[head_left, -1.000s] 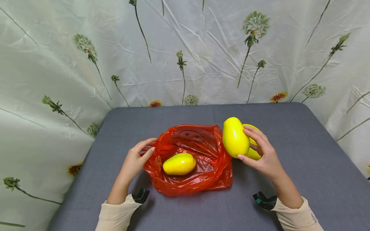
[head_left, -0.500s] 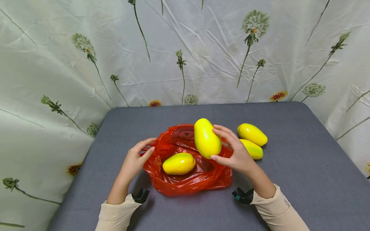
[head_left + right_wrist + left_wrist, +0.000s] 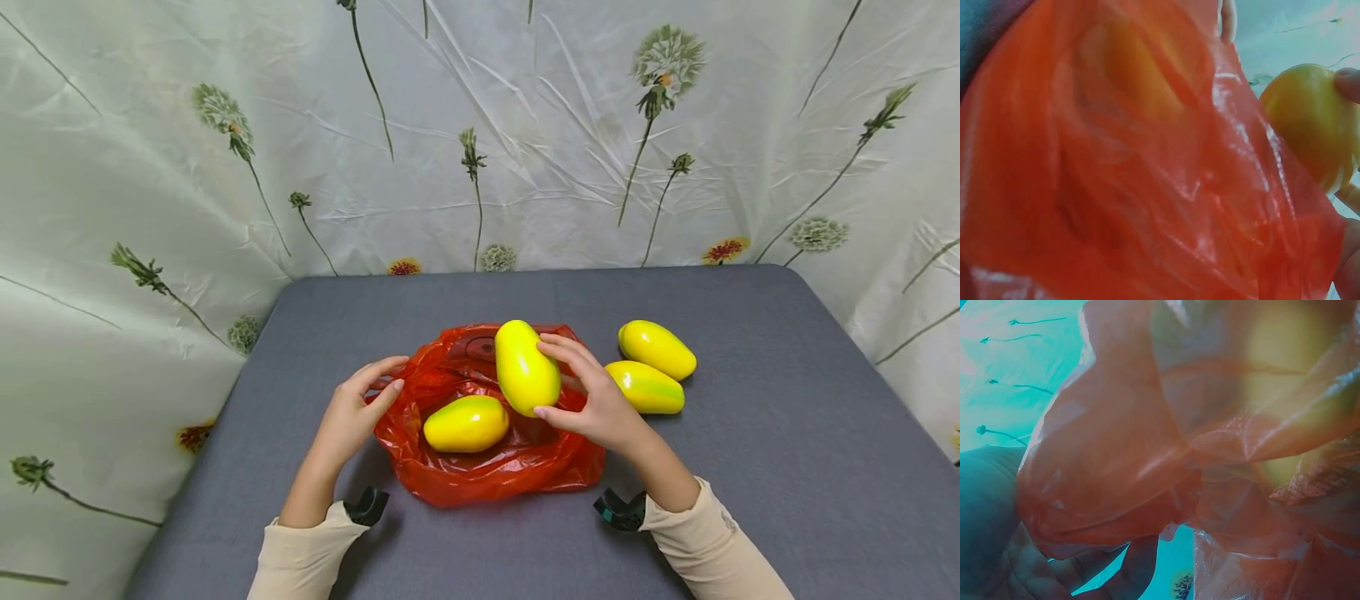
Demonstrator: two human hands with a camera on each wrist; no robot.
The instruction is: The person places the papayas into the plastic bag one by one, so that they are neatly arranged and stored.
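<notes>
A red plastic bag (image 3: 495,487) lies on the table with its mouth spread wide. Inside it, toward the left, rests one yellow mango (image 3: 466,423). My left hand (image 3: 360,408) holds the bag's left rim between thumb and fingers; part of the fingers is behind the film. Over the right half of the opening, my right hand (image 3: 592,400) grips another mango (image 3: 527,368) upright, thumb below and fingers along its right side. In the right wrist view this held mango (image 3: 1310,125) shows just beyond the red film.
Two more mangoes, one farther back (image 3: 657,349) and one nearer (image 3: 647,387), lie side by side on the grey table (image 3: 765,433) right of the bag. A flowered white cloth (image 3: 555,167) hangs behind the table's back edge.
My right hand has carried its mango leftward from beside the bag to over the opening, then slightly lower. The two mangoes at right came into fuller view. My left hand stays at the rim.
</notes>
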